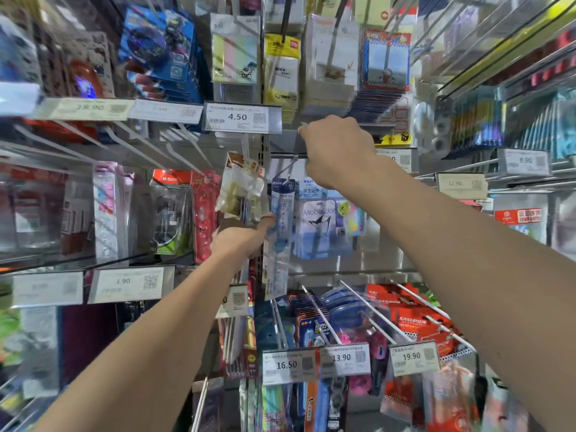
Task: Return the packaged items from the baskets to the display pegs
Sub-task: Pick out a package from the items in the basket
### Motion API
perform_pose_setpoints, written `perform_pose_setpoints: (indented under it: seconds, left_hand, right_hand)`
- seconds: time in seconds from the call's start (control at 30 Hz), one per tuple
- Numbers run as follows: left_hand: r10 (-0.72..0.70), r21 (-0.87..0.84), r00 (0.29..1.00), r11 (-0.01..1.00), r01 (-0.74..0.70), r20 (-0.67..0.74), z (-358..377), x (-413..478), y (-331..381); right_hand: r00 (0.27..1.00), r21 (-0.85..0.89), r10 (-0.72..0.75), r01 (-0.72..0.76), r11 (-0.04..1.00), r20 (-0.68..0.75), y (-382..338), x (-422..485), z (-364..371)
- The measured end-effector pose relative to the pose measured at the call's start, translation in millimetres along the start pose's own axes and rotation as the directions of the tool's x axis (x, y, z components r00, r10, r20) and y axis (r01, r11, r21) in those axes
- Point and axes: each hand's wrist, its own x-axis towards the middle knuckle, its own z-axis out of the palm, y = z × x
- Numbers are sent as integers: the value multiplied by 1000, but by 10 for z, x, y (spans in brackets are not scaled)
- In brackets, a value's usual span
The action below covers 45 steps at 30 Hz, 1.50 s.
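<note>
Head view: left hand (241, 240) pinches long pale-blue ruler pack (281, 241), right hand (338, 151) grips peg (283, 156)

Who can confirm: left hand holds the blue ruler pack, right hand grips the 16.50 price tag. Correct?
No. The left hand does hold the blue ruler pack, but the right hand grips the peg above the ID card packs, well above the 16.50 price tag. Head view shows it.
</note>
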Motion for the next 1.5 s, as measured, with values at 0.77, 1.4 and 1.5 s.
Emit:
perform_pose_setpoints:
  seconds: [0.77, 1.4, 1.5]
  left_hand:
    - [385, -641, 918, 729, -241, 92, -70, -132, 81]
    - [301, -790, 936, 611, -41, 184, -134, -171, 214]
    - [283, -818, 941, 576, -10, 188, -127, -168, 170]
  right_hand:
    - [999, 33, 2, -3, 999, 35, -27, -9, -6]
    - [993, 558, 13, -76, 826, 115, -71, 101, -7]
    - [992, 609, 77, -121, 784, 98, -113, 89, 24]
